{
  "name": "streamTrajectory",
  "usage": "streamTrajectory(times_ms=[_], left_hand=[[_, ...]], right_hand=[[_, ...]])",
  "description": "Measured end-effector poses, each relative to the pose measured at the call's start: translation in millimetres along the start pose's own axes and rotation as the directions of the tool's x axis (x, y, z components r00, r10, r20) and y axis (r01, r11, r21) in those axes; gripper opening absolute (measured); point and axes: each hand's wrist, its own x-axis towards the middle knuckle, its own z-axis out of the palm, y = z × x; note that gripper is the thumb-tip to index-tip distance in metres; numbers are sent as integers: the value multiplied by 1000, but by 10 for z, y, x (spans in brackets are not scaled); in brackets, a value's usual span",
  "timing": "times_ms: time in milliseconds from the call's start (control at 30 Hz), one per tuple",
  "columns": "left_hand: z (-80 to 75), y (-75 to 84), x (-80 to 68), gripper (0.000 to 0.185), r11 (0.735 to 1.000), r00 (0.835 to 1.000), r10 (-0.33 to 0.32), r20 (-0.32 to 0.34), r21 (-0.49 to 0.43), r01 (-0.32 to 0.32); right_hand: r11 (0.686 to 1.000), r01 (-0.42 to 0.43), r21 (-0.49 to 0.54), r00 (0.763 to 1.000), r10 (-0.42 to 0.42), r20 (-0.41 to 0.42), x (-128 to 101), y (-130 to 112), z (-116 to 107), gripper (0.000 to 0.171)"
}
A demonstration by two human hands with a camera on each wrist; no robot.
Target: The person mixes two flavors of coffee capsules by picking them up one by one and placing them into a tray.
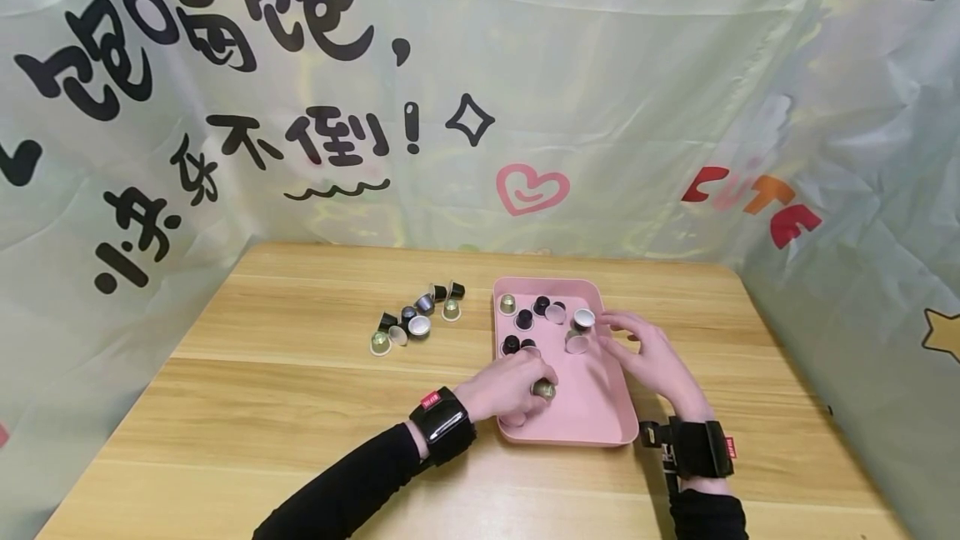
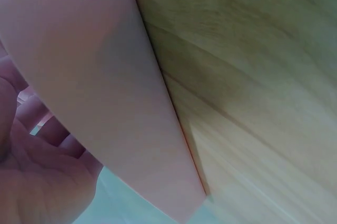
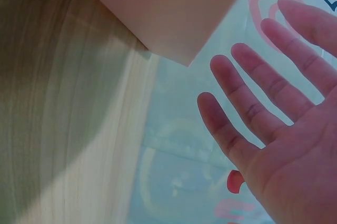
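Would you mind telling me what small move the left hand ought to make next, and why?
Probably lower the gold capsule onto the bare tray floor and let go. The left hand pinches it just over the pink tray's near end, where capsules already sit farther back. The right hand rests open at the tray's right side.

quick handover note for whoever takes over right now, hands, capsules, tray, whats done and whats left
Left hand: over the near left part of the pink tray, fingers curled round a gold capsule.
Right hand: open, fingers spread, over the tray's right edge, holding nothing; its fingertips are close to the silver-topped capsules.
Done: roughly eight capsules lie in the far half of the tray, besides the held one.
Left: a loose pile of capsules on the wooden table, left of the tray, roughly eight, exact count hard to tell.
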Motion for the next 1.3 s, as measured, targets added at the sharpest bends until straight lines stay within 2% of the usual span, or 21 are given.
streamTrajectory(times_ms=[367,567,700,900,1033,1133,1300], left_hand=[[-19,-2,-17,42,996,1000,-25,-18,-90,23],[-79,-26,-94,43,988,999,-19,-40,-151,12],[-121,-67,-159,41,988,997,-8,-72,-155,-3],[-190,-159,-222,38,977,992,10,-129,-209,-37],[-264,-227,-290,40,967,988,-31,-149,-255,-8],[-314,-307,-361,40,966,977,-90,-191,-255,39],[-375,-491,-510,42,961,935,-207,-287,-237,140]], right_hand=[[1000,-8,4,1000,8,5,-2,2,-6,32],[1000,-14,4,1000,14,7,-4,-4,-8,32],[1000,-17,5,1000,17,9,-5,-7,-10,32],[1000,-21,8,1000,21,13,-5,-6,-11,33],[1000,-18,7,1000,18,14,-7,-6,-10,32],[1000,-16,6,1000,16,12,-9,-9,-9,32],[1000,-22,5,1000,22,16,-9,-21,-10,33]])
